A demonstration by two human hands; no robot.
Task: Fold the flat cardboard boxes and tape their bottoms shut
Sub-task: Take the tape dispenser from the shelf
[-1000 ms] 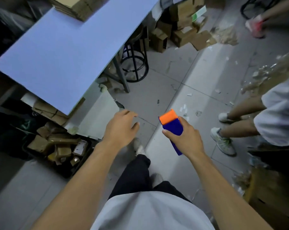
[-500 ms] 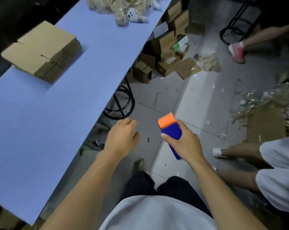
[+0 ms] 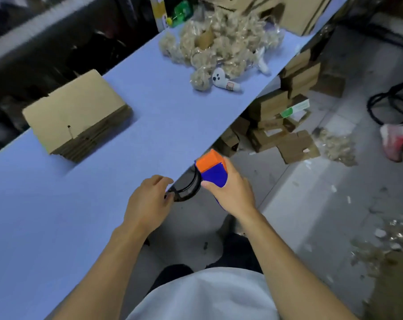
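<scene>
While the right hand (image 3: 233,195) wraps its grip around a blue tape dispenser with an orange cap (image 3: 211,170), most of that tool's lower body is hidden behind the palm, so its tape and blade cannot be made out. Its long axis tilts, orange end pointing up and away toward the surface (image 3: 149,116), just beside the near edge. The left hand (image 3: 147,204) hovers at that edge with fingers loosely curled, holding nothing; the fingertips are partly hidden. A stack of flat cardboard boxes (image 3: 77,115) lies on the surface, well apart from both hands, its long side running diagonally. Farther along sits a blurred heap of bagged plush items (image 3: 219,47). Assembled boxes (image 3: 279,116) crowd the floor beneath.
</scene>
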